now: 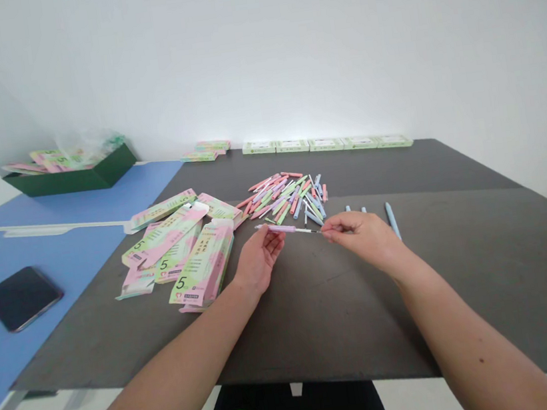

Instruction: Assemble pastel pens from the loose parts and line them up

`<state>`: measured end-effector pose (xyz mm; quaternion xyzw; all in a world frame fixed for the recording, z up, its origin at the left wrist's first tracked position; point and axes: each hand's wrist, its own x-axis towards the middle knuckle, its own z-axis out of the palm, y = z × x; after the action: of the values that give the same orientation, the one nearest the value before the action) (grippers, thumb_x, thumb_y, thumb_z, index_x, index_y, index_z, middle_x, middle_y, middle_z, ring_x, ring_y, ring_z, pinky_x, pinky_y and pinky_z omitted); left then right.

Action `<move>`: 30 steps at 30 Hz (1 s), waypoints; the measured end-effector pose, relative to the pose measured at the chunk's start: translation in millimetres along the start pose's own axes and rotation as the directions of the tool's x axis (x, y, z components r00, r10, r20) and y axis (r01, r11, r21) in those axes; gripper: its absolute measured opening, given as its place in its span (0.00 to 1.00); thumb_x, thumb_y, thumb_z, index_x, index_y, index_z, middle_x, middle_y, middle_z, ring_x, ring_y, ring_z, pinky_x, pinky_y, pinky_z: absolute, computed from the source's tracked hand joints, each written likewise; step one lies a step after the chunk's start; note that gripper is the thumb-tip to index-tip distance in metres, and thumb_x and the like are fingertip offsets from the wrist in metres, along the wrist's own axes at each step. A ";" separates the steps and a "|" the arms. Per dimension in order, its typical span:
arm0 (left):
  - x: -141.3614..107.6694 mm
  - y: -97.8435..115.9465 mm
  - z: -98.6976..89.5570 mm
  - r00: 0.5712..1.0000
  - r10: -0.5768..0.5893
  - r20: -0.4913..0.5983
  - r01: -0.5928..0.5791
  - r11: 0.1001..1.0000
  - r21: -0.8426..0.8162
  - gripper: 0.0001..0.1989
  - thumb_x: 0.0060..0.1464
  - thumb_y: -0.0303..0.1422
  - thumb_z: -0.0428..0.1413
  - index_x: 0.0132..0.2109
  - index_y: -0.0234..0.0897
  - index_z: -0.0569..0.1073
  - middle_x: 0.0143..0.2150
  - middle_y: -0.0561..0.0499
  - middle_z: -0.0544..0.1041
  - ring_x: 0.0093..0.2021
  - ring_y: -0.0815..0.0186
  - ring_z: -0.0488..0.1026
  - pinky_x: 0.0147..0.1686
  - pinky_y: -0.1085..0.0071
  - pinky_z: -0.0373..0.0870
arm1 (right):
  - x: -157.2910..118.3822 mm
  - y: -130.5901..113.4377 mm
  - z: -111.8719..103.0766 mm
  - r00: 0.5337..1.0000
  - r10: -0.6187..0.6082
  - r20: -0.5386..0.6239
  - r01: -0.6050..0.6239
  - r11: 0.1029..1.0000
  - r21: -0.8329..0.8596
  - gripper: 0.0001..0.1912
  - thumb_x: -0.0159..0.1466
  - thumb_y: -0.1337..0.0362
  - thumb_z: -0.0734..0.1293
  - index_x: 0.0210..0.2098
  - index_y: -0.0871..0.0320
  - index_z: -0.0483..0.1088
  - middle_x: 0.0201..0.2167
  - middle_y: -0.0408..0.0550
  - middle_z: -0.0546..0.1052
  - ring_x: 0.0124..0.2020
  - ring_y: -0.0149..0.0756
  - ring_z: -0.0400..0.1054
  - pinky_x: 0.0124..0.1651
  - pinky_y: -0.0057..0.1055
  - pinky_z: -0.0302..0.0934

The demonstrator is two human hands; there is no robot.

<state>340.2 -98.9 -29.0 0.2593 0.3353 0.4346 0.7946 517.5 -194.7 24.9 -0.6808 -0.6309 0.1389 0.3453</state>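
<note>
A slim purple and white pen (283, 229) lies level between my two hands over the dark tabletop (314, 287). My left hand (258, 254) holds its purple end, fingers closed round it. At the dark-tipped end, my right hand (355, 231) pinches with thumb and forefinger. Just beyond is a loose pile of pink, green, purple, white and blue pen parts (277, 194). Beside my right hand lies a light blue pen (392, 219), with other blue ends partly hidden behind the hand.
Opened pink and green boxes (200, 261) are heaped at the left. A row of flat boxes (291, 146) and a small stack (206, 150) line the back edge. On the blue surface are a phone (22, 298) and a filled dark green box (69, 181).
</note>
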 end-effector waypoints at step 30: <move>-15.8 -12.5 6.8 0.873 -0.391 0.292 0.440 0.890 -0.122 0.09 0.57 0.31 0.51 0.34 0.29 0.73 0.28 0.50 0.77 0.29 0.73 0.75 0.35 0.78 0.72 | -5.4 -11.1 55.0 0.920 0.061 -0.386 0.226 0.724 0.652 0.09 0.63 0.60 0.63 0.34 0.55 0.73 0.38 0.46 0.75 0.44 0.36 0.68 0.50 0.36 0.59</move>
<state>345.5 -119.5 -28.6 0.1608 0.2346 0.2442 0.9271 473.8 -184.0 -9.1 -0.4891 -0.4854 0.2108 0.6934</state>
